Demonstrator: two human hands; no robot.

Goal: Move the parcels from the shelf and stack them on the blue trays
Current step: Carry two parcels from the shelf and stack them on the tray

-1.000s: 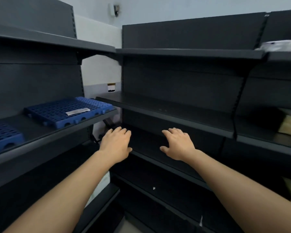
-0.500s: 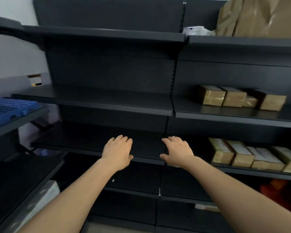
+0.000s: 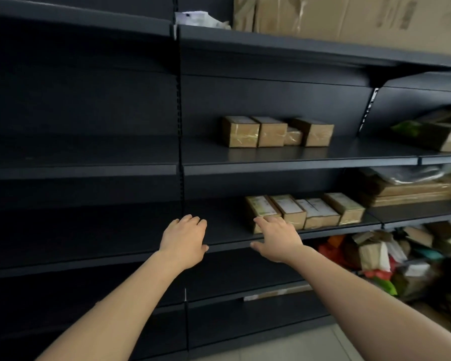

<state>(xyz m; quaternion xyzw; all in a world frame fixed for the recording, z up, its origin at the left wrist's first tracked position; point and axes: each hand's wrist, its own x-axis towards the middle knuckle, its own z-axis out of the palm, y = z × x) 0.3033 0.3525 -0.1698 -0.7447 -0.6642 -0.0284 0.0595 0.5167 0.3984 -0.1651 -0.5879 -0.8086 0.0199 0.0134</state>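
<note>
Now, both your hands are empty and spread flat: your left hand (image 3: pixel 184 241) hovers over the bare dark metal shelf (image 3: pixel 219 225), your right hand (image 3: pixel 277 238) sits just in front of the leftmost of the small brown taped cardboard parcels (image 3: pixel 262 208) in the lower row. That row is packed side by side, so dragging one out could knock its neighbour off the near edge. A second row of brown parcels (image 3: pixel 276 131) waits on the shelf above. No blue tray is in view, so carrying several at once risks a drop.
</note>
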